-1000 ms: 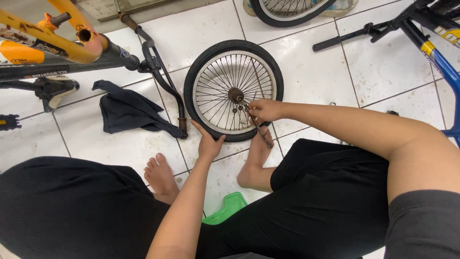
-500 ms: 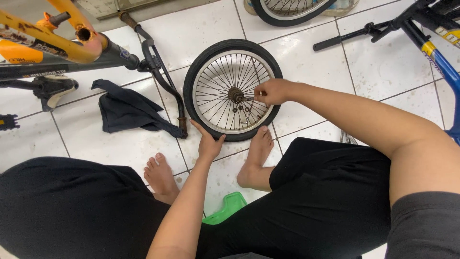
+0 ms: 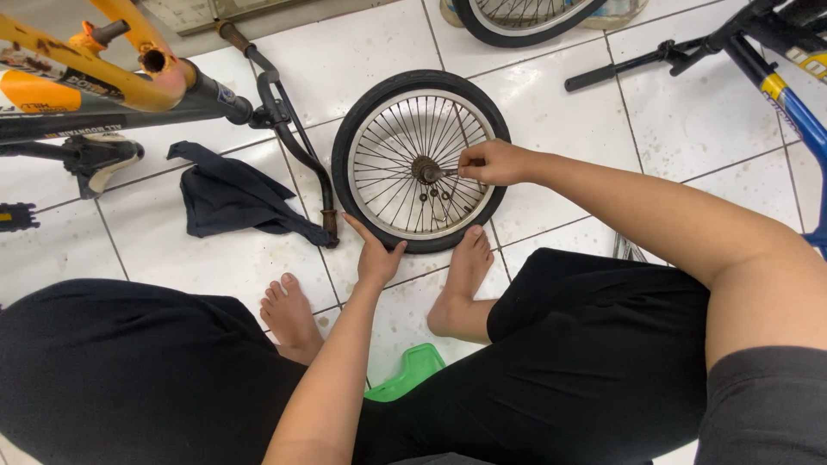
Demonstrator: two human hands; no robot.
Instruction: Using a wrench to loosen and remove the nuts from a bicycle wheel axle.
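Spoked wheel (image 3: 392,185) with rubber tyre lies flat on tile; left hand (image 3: 376,257) grips its 6 o'clock rim, right hand (image 3: 493,162) pinches the hub axle (image 3: 428,171) from 3 o'clock

Second wheel (image 3: 525,21) cut off at top edge; green stool (image 3: 405,379) mostly hidden under legs.

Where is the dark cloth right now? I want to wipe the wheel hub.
In the head view, the dark cloth lies crumpled on the white tiles, left of the wheel, just below the orange bike frame.
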